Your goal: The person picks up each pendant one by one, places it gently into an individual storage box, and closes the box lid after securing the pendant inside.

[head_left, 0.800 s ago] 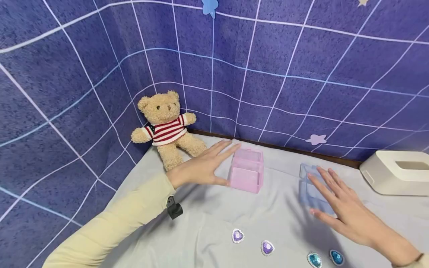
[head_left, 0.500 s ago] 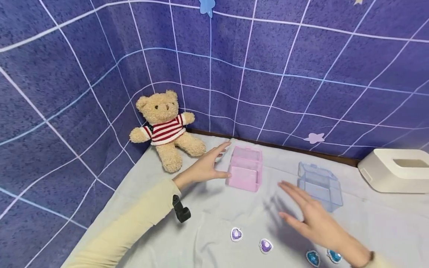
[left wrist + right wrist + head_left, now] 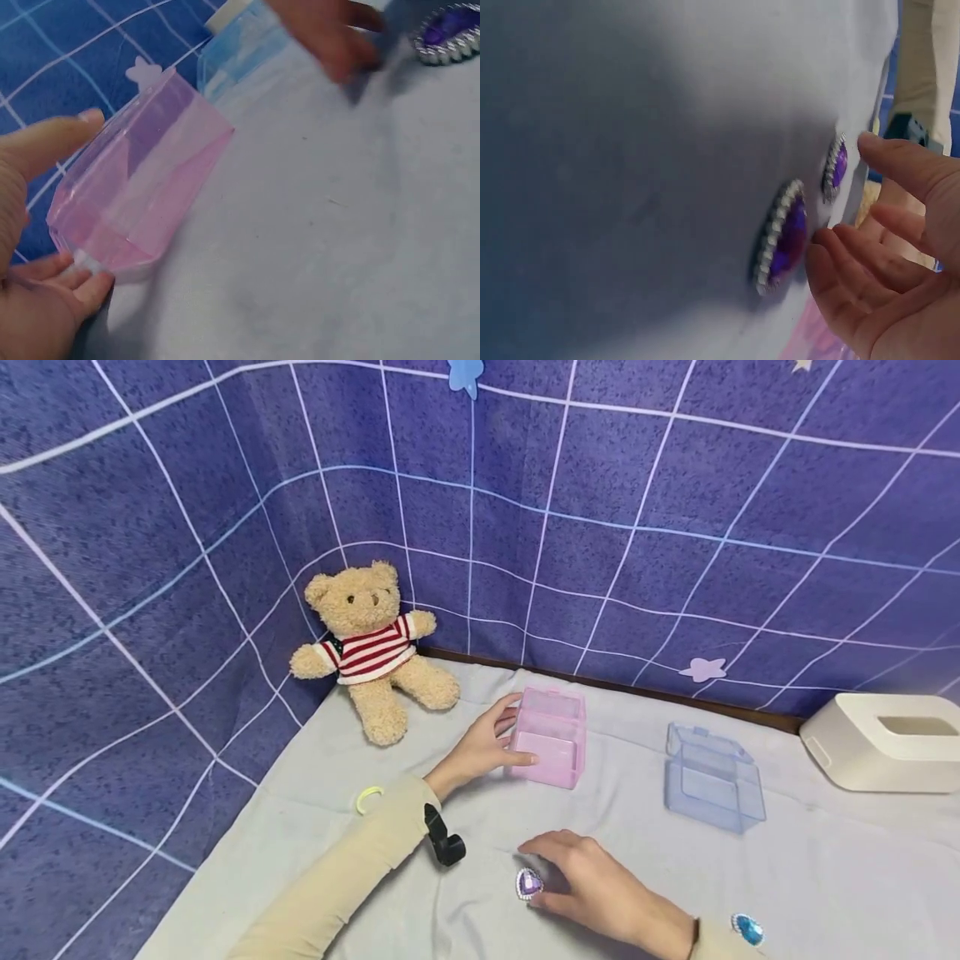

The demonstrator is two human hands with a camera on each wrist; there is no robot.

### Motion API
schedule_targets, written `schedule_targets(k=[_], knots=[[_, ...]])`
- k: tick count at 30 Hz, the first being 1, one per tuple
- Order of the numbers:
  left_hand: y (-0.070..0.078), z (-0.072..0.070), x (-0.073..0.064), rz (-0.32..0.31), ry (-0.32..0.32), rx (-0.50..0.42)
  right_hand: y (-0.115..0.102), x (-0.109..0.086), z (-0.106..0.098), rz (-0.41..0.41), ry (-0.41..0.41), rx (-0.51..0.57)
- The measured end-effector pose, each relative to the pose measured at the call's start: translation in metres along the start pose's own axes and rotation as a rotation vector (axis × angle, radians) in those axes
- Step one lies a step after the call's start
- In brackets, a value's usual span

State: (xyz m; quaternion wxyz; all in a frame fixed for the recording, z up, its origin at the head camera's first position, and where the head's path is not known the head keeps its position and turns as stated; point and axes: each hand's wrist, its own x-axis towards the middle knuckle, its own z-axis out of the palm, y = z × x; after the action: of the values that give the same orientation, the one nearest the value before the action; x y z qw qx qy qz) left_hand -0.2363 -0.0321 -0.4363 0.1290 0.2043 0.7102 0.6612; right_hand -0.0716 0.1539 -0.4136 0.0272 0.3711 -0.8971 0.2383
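A pink clear box (image 3: pixel 551 758), lid up, stands by my left hand (image 3: pixel 480 747). The thumb reaches over its front left part and the fingers lie along its left side; in the left wrist view, fingertips (image 3: pixel 94 289) meet the box's lower corner. My right hand (image 3: pixel 603 889) is low over the cloth, thumb and fingers spread around a purple heart gem (image 3: pixel 528 883) with a silver beaded rim. In the right wrist view, a second purple heart gem (image 3: pixel 784 240) appears; the right hand hides it from the head view. A teal heart gem (image 3: pixel 747 928) lies by the right sleeve.
A blue clear box (image 3: pixel 712 789) stands open on the right. A cream tissue box (image 3: pixel 885 743) is at the far right. A teddy bear (image 3: pixel 367 647) sits against the curtain at the back left, and a yellow-green ring (image 3: pixel 367 799) lies beside the left sleeve.
My right hand has swept left and down from over the blue box to the purple heart gem. My left hand has moved right onto the pink box, uncovering the yellow-green ring.
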Motion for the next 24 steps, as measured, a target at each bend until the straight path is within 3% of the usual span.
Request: schedule_targets(k=[4,10,18,24], knots=[[-0.004,-0.002,0.003,-0.006,-0.028,-0.031,0.001,0.002,0.006,-0.095,0.003,-0.032],[-0.002,-0.003,0.0,-0.011,-0.036,0.099,0.004,0.002,0.01,-0.19,0.053,-0.043],[-0.005,-0.004,-0.003,0.03,-0.013,0.179,0.003,0.003,0.013,-0.209,0.084,-0.064],[-0.007,-0.002,-0.001,0.048,-0.035,0.185,0.001,0.003,-0.001,-0.179,0.136,-0.05]])
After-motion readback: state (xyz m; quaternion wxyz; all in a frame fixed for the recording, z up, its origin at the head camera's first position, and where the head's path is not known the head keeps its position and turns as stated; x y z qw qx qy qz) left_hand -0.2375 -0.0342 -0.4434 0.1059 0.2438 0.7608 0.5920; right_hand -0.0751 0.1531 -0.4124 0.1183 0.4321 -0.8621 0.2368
